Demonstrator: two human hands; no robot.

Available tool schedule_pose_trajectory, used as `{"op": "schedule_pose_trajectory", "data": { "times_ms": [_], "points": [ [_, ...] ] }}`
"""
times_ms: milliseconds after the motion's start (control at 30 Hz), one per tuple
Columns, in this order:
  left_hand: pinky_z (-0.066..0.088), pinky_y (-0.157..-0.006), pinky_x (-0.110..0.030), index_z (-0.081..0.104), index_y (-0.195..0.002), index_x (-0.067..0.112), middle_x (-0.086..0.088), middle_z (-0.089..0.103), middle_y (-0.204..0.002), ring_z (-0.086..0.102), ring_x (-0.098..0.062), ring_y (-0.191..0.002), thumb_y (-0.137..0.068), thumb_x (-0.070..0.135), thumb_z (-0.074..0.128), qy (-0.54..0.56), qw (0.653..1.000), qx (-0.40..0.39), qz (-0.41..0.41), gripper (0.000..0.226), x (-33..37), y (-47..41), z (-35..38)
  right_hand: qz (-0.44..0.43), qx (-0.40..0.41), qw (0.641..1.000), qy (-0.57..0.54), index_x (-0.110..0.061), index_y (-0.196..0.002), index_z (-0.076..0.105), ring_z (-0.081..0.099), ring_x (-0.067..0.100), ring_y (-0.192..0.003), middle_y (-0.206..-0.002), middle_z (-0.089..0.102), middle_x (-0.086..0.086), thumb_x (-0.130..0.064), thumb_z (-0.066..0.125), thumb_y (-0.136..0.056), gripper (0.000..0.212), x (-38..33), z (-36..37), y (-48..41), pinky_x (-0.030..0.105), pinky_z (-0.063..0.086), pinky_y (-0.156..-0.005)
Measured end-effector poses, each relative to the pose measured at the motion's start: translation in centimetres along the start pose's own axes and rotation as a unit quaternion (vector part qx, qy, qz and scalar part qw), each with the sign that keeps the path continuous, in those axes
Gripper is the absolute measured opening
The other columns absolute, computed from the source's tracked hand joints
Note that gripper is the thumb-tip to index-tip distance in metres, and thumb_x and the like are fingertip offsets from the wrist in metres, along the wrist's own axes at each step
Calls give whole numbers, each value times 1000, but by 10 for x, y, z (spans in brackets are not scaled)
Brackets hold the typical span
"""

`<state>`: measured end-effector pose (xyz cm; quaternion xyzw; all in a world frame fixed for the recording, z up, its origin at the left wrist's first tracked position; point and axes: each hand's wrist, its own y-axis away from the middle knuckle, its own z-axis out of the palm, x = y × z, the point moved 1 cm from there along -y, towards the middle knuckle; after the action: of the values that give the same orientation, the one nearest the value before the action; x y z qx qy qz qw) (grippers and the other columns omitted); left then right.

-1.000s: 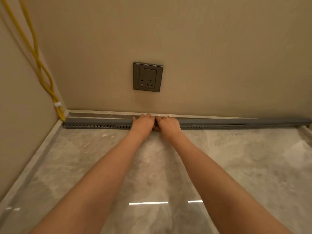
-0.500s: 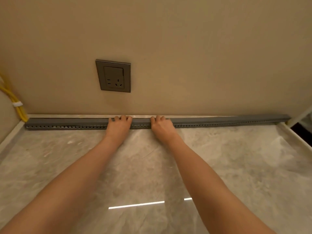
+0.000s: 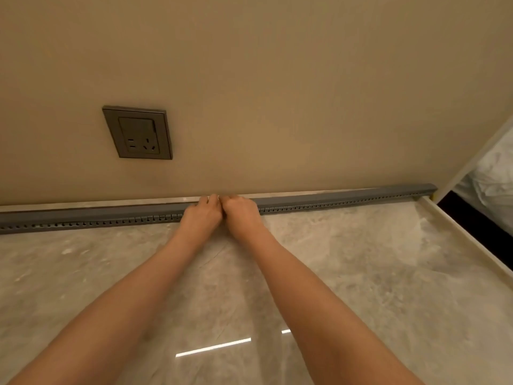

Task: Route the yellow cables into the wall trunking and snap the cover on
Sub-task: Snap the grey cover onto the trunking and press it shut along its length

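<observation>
Now both hands, left (image 3: 204, 215) and right (image 3: 241, 213), together again, curled grip on trunking cover (image 3: 333, 198).

Warm, dim indoor light, soft picture.
Bright glare streaks lie on the glossy floor (image 3: 83, 273); straight lines bow toward the edges; fine detail is slightly blurred throughout.

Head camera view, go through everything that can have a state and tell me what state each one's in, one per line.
Trunking cover: lying along the grey trunking, looks seated where visible.
Left hand: pressing on the cover, fingers curled over its top.
Right hand: pressing on the cover, touching the left hand.
Wall socket: nothing plugged in.
Yellow cables: not in view.
</observation>
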<state>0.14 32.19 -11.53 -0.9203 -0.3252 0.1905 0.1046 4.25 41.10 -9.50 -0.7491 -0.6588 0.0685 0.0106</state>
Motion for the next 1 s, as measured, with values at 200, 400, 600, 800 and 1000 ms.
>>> {"op": "schedule_pose_trajectory", "data": {
  "times_ms": [200, 400, 600, 800, 1000],
  "points": [
    [50, -53, -23, 66, -93, 9, -6, 65, -92, 66, -19, -83, -60, 21, 77, -4, 992, -101, -72, 37, 9, -7, -6, 26, -30, 998, 56, -11, -140, 40, 40, 34, -133, -139, 48, 16, -4, 40, -94, 47, 27, 17, 13, 53, 27, -109],
    [31, -32, -11, 59, -45, 16, 1, 53, -44, 51, -10, -35, -25, 16, 80, -42, 996, -65, -46, 28, 13, -19, 5, -13, -12, 993, 115, -11, -72, 75, 68, 23, -53, -59, 69, 3, -11, 48, -64, 29, 38, 28, -2, 26, 51, -44],
    [31, -32, -12, 60, -48, 16, 0, 54, -46, 52, -11, -36, -30, 15, 75, -71, 996, -34, -40, 23, 12, -26, 8, -55, 27, 986, 155, -7, -75, 77, 72, 24, -60, -71, 75, 8, -10, 44, -71, 33, 47, 35, -9, 29, 55, -46],
    [34, -33, -16, 61, -58, 20, 2, 57, -58, 57, -12, -48, -38, 14, 79, -62, 994, -46, -82, 28, 16, -16, 8, -46, 18, 990, 129, -8, -81, 78, 75, 25, -68, -79, 77, 8, -12, 39, -69, 41, 44, 33, 2, 33, 58, -51],
    [46, -84, -36, 48, -118, 13, -8, 54, -115, 56, -26, -106, -81, 15, 58, -48, 992, -87, -82, 38, 12, -8, -8, -48, 3, 995, 84, -1, -141, 36, 40, 33, -134, -144, 43, 19, 0, 37, -92, 48, 41, 16, 9, 49, 26, -112]
  ]
}}
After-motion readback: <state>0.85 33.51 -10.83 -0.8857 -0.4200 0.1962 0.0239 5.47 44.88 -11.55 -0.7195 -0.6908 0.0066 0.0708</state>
